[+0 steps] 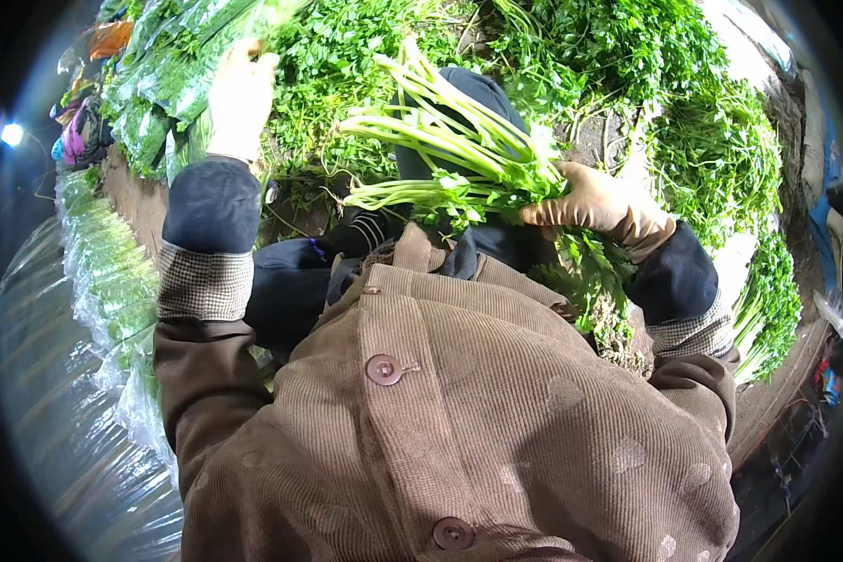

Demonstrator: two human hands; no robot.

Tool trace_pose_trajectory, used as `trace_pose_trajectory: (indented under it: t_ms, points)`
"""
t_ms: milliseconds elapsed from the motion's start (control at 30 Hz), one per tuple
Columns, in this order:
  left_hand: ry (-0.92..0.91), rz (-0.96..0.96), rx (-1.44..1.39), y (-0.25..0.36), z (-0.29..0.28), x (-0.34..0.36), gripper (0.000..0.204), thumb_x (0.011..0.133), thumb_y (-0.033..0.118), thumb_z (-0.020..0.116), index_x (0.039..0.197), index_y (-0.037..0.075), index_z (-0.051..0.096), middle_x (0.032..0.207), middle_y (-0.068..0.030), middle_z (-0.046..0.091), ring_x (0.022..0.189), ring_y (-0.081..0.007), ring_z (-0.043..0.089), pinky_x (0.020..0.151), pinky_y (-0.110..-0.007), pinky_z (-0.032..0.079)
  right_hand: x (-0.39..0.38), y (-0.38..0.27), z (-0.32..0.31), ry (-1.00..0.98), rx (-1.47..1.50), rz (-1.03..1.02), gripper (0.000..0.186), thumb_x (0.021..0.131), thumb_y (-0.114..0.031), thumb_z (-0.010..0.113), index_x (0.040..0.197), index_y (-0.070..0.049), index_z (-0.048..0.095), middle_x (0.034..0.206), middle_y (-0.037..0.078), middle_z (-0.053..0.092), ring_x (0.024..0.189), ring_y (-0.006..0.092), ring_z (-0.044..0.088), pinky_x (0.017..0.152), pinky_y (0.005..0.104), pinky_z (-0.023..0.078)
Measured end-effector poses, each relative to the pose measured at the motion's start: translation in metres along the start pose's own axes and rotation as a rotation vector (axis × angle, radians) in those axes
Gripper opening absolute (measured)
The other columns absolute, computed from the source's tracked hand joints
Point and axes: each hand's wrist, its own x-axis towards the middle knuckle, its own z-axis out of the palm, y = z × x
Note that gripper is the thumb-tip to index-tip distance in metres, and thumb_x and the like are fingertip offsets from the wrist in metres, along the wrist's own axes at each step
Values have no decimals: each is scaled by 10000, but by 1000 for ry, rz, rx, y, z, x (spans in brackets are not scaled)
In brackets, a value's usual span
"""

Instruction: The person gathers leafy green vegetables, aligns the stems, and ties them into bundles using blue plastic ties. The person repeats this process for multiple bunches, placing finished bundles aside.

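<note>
Brown ribbed coat (pixel 515 403), lower centre; round buttons (pixel 384 370), pale patches (pixel 630 455); checked cuffs (pixel 204 283), navy sleeve ends (pixel 213 208) both sides; dark trousers (pixel 288 298).

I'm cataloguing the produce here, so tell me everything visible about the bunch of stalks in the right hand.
The bunch of stalks is fresh-looking and pale green, with long, slender, smooth stems and brighter green leaves near the gloved right hand, which grips it at that leafy end. The stems fan out loosely toward the upper left, their tips uneven. It lies across the view of the dark-clothed knee; whether they touch is unclear. No tie shows.
</note>
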Motion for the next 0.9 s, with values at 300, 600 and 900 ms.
trace_pose_trajectory:
  t_ms: [300, 600, 900]
  points:
    - [-167, 868, -266, 84, 57, -37, 226, 851, 68, 679, 1075, 37, 689, 1215, -93, 647, 1136, -276, 608, 1013, -391, 475, 1, -4, -1, 52, -104, 5, 488, 863, -349, 795, 1215, -63, 615, 736, 27, 684, 699, 116, 624, 689, 299, 479]
    - [-175, -3, -1122, 64, 39, -11, 139, 953, 153, 673, 1021, 32, 686, 943, -60, 726, 882, -139, 673, 800, -261, 528, 15, 13, -3, -12, -43, -68, 511, 871, -299, 795, 1244, -34, 567, 764, 56, 682, 682, 137, 671, 674, 300, 531]
    - [187, -350, -646, -34, 83, 12, 142, 910, 140, 718, 992, 32, 676, 844, -54, 702, 720, -123, 646, 644, -239, 501, 10, 3, -5, -30, 22, -48, 489, 856, -320, 808, 1180, -5, 619, 770, 41, 671, 695, 122, 621, 678, 277, 485]
